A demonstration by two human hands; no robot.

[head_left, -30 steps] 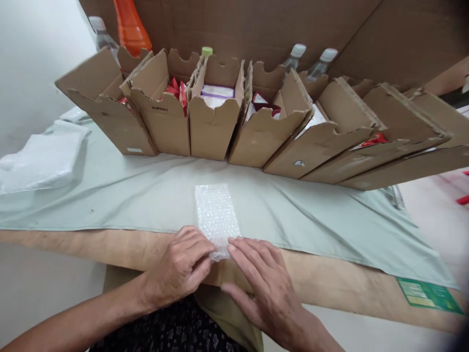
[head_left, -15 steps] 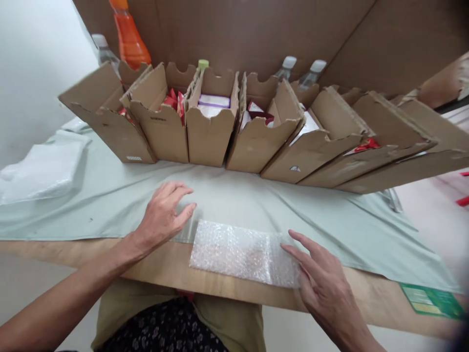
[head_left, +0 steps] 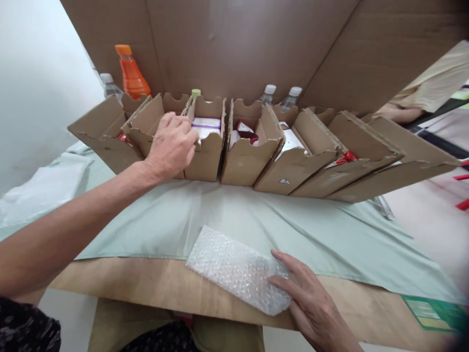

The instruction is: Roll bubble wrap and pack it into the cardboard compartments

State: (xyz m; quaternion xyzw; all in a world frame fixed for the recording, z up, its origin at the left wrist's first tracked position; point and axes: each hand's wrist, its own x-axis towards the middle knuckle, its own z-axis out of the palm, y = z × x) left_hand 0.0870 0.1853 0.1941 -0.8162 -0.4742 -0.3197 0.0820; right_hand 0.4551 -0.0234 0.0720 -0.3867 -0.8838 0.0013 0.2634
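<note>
My left hand (head_left: 174,142) is over the front of the second cardboard box (head_left: 146,117) from the left, fingers curled downward. Its fingertips are out of sight, so what they touch is unclear. At the table's front edge lies a flat, clear bubble wrap pouch (head_left: 234,269), turned at a slant. My right hand (head_left: 308,298) grips its right end, with two fingers laid on top and the rest of the grip partly covered. Beside my left hand, white and purple packs (head_left: 207,122) stand in the third box (head_left: 203,164).
Several open cardboard boxes (head_left: 249,161) line the back, some holding red or white packs. Behind them stand an orange bottle (head_left: 134,76) and clear bottles (head_left: 269,95). More bubble wrap (head_left: 40,190) lies left, a green card (head_left: 434,313) right. Another person's sleeve (head_left: 432,85) shows at far right.
My left hand has gone up and forward from above the cloth to the second box. The bubble wrap pouch has turned, its right end now nearer me, with my right hand still at it.
</note>
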